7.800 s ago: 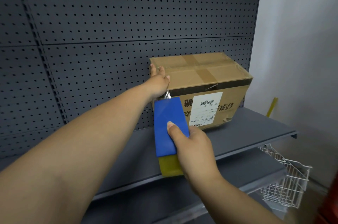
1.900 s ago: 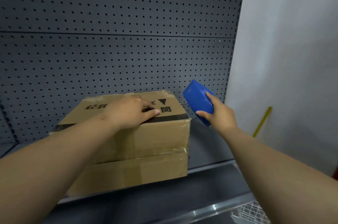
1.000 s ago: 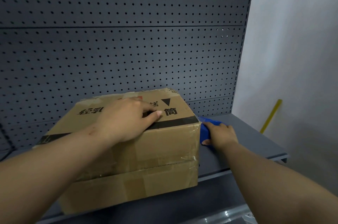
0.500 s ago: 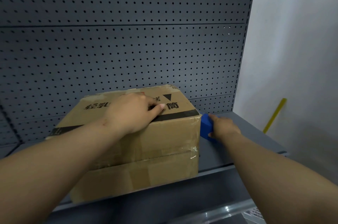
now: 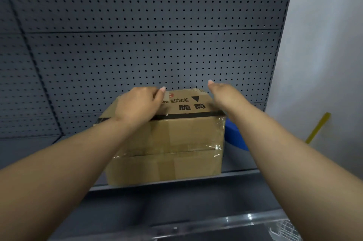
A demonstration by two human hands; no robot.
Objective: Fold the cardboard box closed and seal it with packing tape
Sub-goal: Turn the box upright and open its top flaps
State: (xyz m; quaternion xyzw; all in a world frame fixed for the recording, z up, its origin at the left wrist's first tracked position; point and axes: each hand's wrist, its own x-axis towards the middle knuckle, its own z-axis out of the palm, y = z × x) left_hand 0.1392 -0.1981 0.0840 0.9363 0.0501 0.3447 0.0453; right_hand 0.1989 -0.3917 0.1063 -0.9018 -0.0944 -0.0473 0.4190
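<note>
The left hand is resting flat on the cardboard box, fingers relaxed; the right hand is hovering loosely spread at the box's right top edge, holding nothing; the blue tape dispenser is lying right of the box.

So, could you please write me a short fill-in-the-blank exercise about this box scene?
1. The cardboard box sits on a grey ____.
2. The left hand rests on the ____ of the box.
3. The blue tape dispenser lies on the box's ____ side.
4. The right hand holds ____.

Missing words: shelf; top; right; nothing
</note>
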